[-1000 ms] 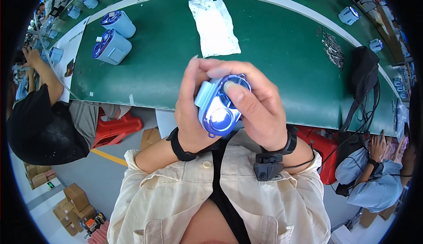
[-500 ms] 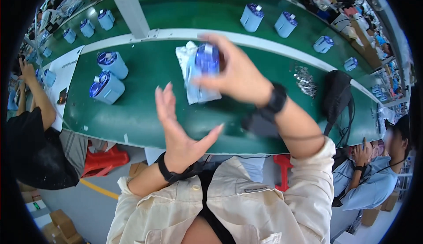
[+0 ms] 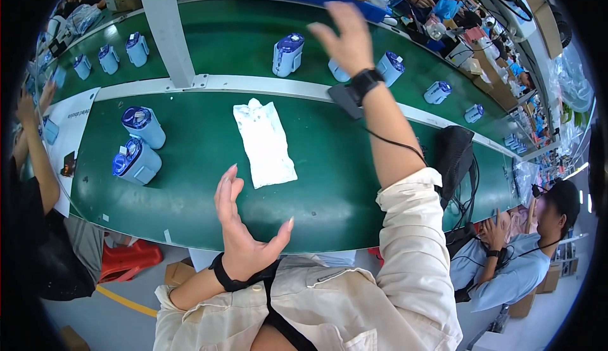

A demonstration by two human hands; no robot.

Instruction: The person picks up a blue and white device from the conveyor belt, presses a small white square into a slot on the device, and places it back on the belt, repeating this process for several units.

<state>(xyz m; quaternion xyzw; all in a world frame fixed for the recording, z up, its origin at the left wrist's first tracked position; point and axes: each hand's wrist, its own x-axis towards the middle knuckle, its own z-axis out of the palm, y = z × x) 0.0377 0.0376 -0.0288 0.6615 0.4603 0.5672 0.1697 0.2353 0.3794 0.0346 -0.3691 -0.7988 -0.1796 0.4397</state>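
Observation:
My right hand [image 3: 347,40] reaches out over the far strip of the green bench, fingers apart and holding nothing. Just left of it stands a light-blue canister with a dark blue lid [image 3: 288,54], clear of the fingers. Another light-blue canister [image 3: 339,70] is partly hidden behind that hand. Nearer to me, my left hand [image 3: 246,237] is held open above the bench's front edge, thumb and fingers spread, with nothing in it. A crumpled white cloth [image 3: 265,145] lies flat on the green bench between the hands.
Two blue-lidded canisters [image 3: 144,127] stand at the left, near a white sheet [image 3: 71,129]. A pale rail [image 3: 266,85] divides the bench, with a post [image 3: 166,28] rising from it. A black bag [image 3: 453,161] with cords lies at the right. People sit at both sides.
The canister that was in my right hand now stands beyond the rail, let go. That hand has moved away and opened. The white cloth, partly covered before, is in full view.

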